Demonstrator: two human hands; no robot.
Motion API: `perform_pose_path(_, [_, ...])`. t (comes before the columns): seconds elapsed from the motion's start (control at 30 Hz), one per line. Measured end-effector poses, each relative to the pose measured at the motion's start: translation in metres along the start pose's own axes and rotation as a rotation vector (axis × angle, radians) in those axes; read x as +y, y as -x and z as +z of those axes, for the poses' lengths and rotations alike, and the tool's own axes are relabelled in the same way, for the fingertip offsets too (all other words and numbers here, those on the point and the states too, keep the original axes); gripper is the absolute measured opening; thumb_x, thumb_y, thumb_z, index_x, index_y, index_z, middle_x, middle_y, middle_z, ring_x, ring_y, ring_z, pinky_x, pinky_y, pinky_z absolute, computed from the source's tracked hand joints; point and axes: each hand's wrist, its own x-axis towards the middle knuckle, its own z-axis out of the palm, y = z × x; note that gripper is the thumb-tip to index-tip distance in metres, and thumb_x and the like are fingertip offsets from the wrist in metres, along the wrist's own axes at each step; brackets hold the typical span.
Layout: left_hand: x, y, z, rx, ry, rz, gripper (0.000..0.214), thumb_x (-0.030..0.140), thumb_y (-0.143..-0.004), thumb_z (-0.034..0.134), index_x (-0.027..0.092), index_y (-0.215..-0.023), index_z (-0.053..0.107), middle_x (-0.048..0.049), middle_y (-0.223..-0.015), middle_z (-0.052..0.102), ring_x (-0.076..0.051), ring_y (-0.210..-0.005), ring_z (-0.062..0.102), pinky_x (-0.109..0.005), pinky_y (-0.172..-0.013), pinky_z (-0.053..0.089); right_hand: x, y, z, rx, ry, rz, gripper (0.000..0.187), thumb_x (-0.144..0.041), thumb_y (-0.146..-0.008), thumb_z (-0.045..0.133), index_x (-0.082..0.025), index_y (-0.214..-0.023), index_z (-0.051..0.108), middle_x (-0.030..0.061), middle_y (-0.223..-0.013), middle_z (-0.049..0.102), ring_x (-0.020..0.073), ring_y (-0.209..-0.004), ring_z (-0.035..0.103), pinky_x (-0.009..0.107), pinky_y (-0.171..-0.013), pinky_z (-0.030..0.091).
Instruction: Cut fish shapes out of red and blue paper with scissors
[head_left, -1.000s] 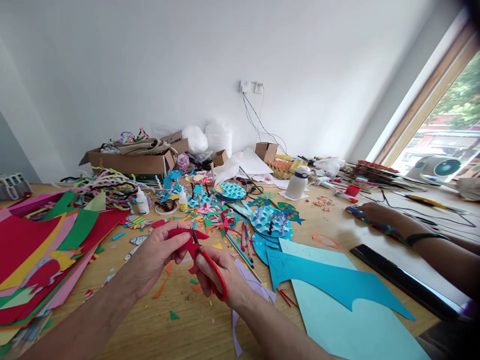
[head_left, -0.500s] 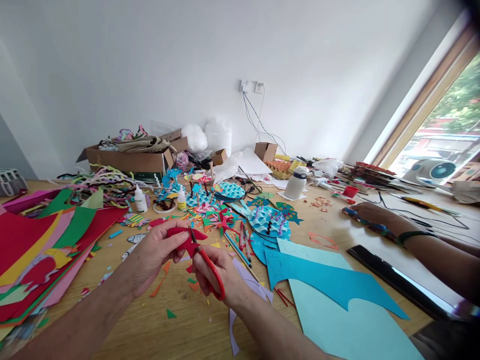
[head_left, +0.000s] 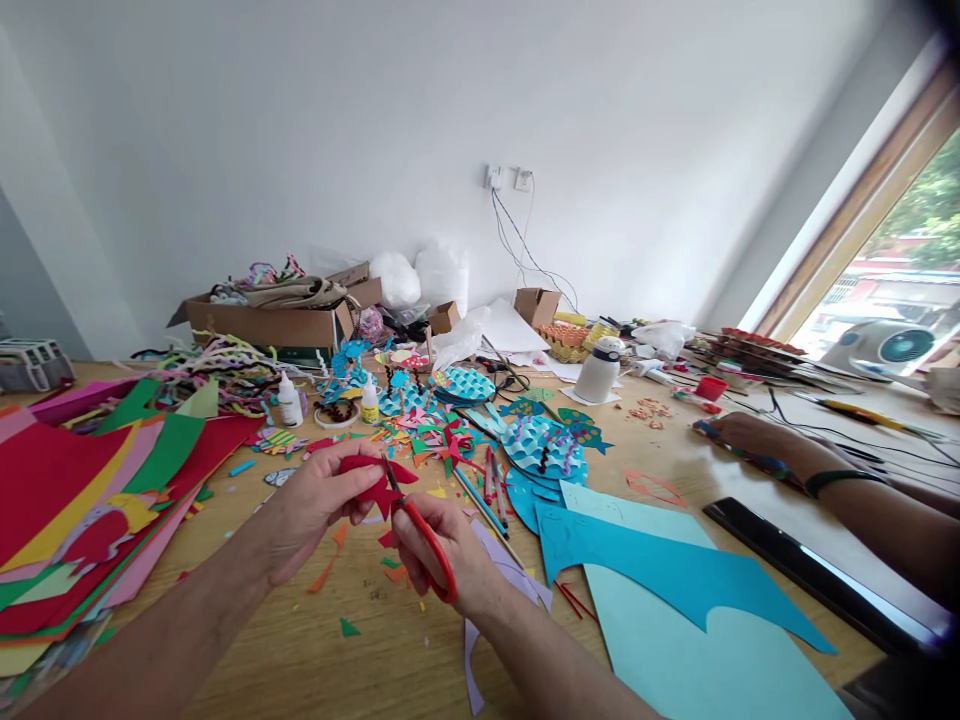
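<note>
My left hand (head_left: 319,505) pinches a red paper cut-out (head_left: 373,477) just above the wooden table (head_left: 390,640). My right hand (head_left: 442,565) grips red-handled scissors (head_left: 420,530), fingers through the loops, and the blades bite into the red paper's lower edge. Small paper scraps (head_left: 346,628) lie under both hands. Blue paper sheets (head_left: 675,600) spread out to the right of my right forearm.
A stack of coloured paper sheets (head_left: 82,500) lies at the left. Blue paper fish crafts (head_left: 544,445), pencils (head_left: 480,500), glue bottles (head_left: 289,402) and a cardboard box (head_left: 262,322) fill the middle and back. Another person's hand (head_left: 750,437) rests at the right near a black ruler (head_left: 817,580).
My hands, the red paper and the scissors stay almost as they were; the view has shifted slightly. The other person's hand remains on the table at the right.
</note>
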Motion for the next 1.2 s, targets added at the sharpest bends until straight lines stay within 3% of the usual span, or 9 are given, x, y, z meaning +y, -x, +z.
perform_pose_path(0.2, [-0.0006,-0.0011,-0.001,0.006,0.018,-0.001,0.013,0.031,-0.069,0.069,0.019,-0.073,0.065,0.0052,-0.052,0.059,-0.007,-0.048,0.048,-0.018,-0.045,0.035,-0.0011,0.0001,0.0014,-0.001,-0.019,-0.002,0.051,-0.066,-0.064,0.059,-0.016,-0.061,0.047,-0.009,-0.037,0.04,0.0026,-0.027,0.034,0.015,-0.029,0.023])
perform_pose_path(1.2, [0.0011,0.001,-0.0003,0.015,-0.013,0.008,0.014,0.032,-0.068,0.068,0.018,-0.071,0.066,0.0044,-0.052,0.058,-0.009,-0.048,0.048,-0.019,-0.045,0.035,-0.0015,-0.0007,0.0025,-0.003,-0.011,0.002,0.052,-0.068,-0.064,0.057,-0.017,-0.06,0.046,-0.0098,-0.036,0.04,0.0031,-0.026,0.033,0.016,-0.028,0.023])
